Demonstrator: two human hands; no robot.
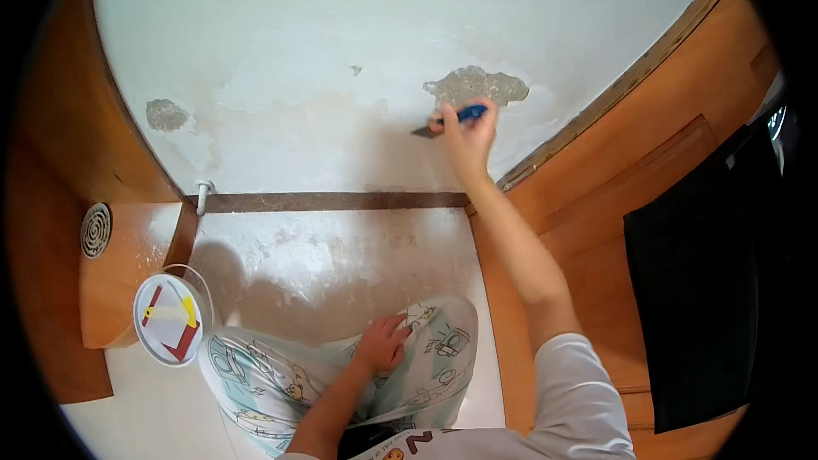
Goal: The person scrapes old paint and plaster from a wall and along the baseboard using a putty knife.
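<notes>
My right hand [467, 138] is closed around the blue handle of a putty knife [471, 112]. Its dark blade points left, close to the white wall [298, 34]; I cannot tell whether it touches. Just above that hand, a bare grey patch [479, 85] shows where the wall coating has come off. Another grey patch [167, 115] lies far to the left, and a small chip [356, 71] between them. My left hand [383, 343] rests on my patterned trouser leg with its fingers spread and nothing in it.
A lidded white bucket [169, 320] stands at my left beside a wooden step with a round vent [96, 230]. A short white pipe [203, 196] sticks out at the wall's base. To the right are a wooden door [588, 196] and a black cloth-like panel [699, 290].
</notes>
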